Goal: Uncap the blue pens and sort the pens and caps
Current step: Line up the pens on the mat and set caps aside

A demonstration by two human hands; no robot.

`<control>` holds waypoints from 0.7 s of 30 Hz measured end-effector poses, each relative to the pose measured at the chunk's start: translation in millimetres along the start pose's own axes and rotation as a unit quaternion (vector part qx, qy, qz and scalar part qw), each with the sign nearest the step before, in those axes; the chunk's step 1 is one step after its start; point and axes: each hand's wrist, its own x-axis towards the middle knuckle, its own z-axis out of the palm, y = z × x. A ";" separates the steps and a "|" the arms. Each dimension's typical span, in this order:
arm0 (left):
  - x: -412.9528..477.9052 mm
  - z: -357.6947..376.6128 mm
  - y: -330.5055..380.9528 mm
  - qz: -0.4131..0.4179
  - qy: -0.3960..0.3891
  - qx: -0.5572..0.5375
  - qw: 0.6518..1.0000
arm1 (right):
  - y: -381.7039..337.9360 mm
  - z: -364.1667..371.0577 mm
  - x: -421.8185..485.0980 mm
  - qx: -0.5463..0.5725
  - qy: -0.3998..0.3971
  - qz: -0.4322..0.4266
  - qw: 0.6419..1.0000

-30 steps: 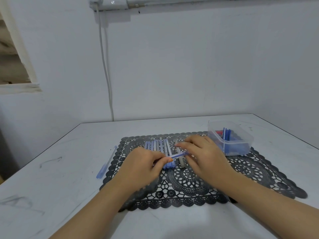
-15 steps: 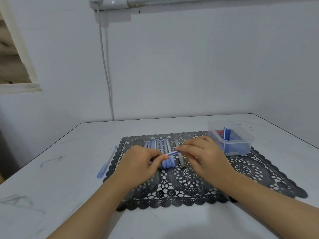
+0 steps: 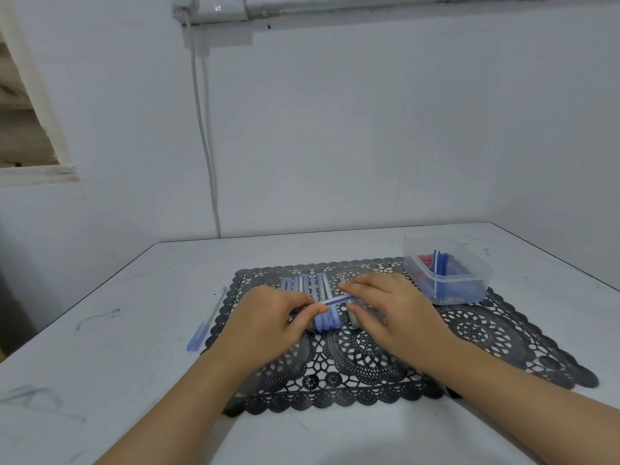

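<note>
A blue pen (image 3: 335,300) lies crosswise between my hands, just above a row of capped blue pens (image 3: 313,286) on the black lace mat (image 3: 486,333). My left hand (image 3: 268,317) pinches the pen's left end, and its cap is hidden in the fingers. My right hand (image 3: 389,307) pinches the right end with fingers and thumb. One capped blue pen (image 3: 207,321) lies alone on the table left of the mat. A grey pen (image 3: 351,318) lies at the right end of the row, partly under my right hand.
A clear plastic box (image 3: 469,283) holding blue pens or caps and something red stands at the mat's back right corner. The white table (image 3: 100,347) meets a white wall behind, where a cable (image 3: 204,146) hangs from a socket.
Both hands with the pen have shifted slightly up and away over the row of pens. The pen's visible stretch between the hands has grown a little.
</note>
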 end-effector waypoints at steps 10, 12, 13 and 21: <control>-0.5 -2.6 -3.8 -0.002 -0.007 0.011 1.000 | 2.5 -0.5 0.3 0.037 -0.032 0.019 0.999; -0.7 -3.4 -6.7 0.001 -0.003 0.012 1.000 | 6.5 0.8 0.7 0.021 -0.043 0.021 0.999; -0.6 -3.7 -7.8 0.002 -0.006 0.013 1.000 | 7.9 0.7 0.9 0.011 -0.050 0.020 0.998; 0.2 -3.7 -11.8 0.019 -0.011 0.028 0.999 | 5.7 -7.4 2.7 -0.023 -0.128 -0.031 0.991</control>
